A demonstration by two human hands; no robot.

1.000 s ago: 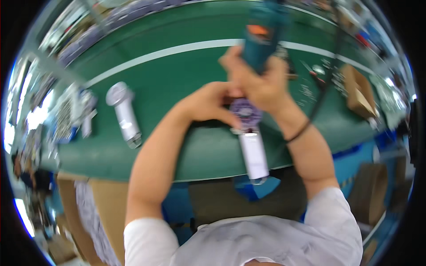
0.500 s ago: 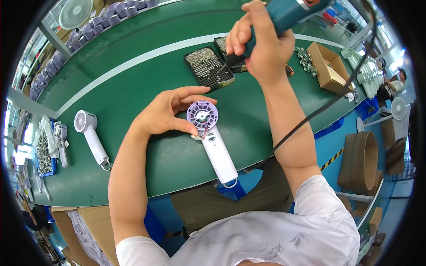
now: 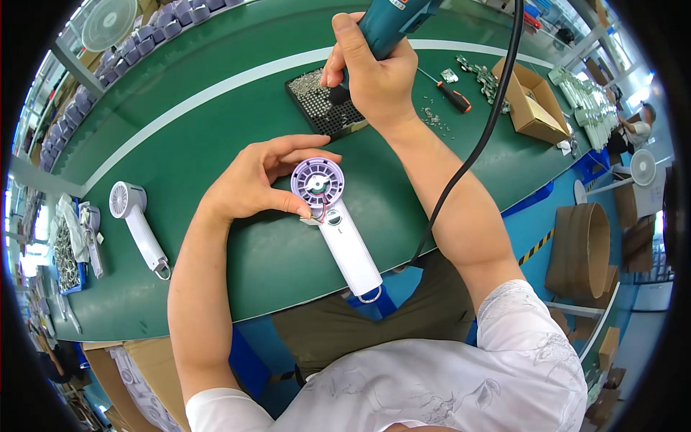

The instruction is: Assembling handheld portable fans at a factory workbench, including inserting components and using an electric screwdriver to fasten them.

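A white handheld fan (image 3: 349,248) with an open lilac head lies on the green table, its handle toward me. Thin wires and a small white connector show where head meets handle. My left hand (image 3: 252,181) curls round the head from the left, its thumb at the wires and its fingertips along the far rim. Raised over the far side of the table, my right hand (image 3: 380,85) grips a teal electric screwdriver (image 3: 389,30). The driver's tip is hidden or blurred above a black perforated tray (image 3: 340,117) of small screws.
Left of my arm lies another white handheld fan (image 3: 144,234). A manual screwdriver (image 3: 453,96), loose screws (image 3: 432,119) and an open cardboard box (image 3: 533,119) are at the right. The black power cable (image 3: 468,162) hangs across my right forearm.
My right hand has carried the electric screwdriver leftward, closer over the screw tray, uncovering the manual screwdriver and loose screws. The left hand keeps its place at the fan head.
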